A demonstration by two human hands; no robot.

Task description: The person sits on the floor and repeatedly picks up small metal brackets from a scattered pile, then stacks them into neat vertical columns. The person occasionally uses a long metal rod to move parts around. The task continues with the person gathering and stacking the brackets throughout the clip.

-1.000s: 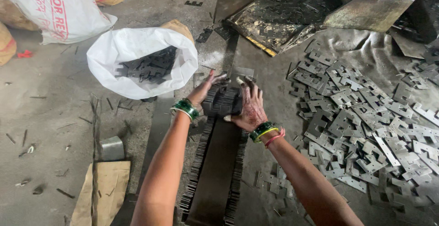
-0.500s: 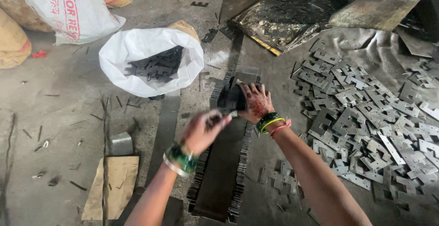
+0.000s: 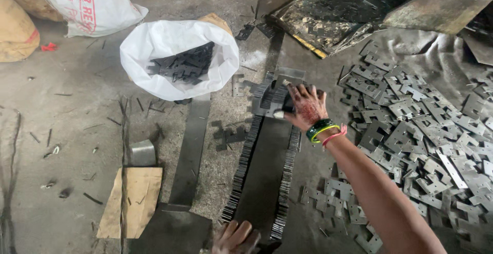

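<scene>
Right hand (image 3: 305, 107) stretched out, gripping the far plates (image 3: 272, 100); left hand (image 3: 236, 236) curled at the stack's (image 3: 262, 172) near end, grip unclear.

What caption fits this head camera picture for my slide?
Right hand grips a stack of metal plates on a long metal strip; left hand at its near end.

We are in a metalworking workshop with a gritty grey concrete floor (image 3: 77, 110). Heaps of stamped grey metal plates (image 3: 426, 130) surround us, beside an open white woven sack (image 3: 154, 43) holding more.
</scene>
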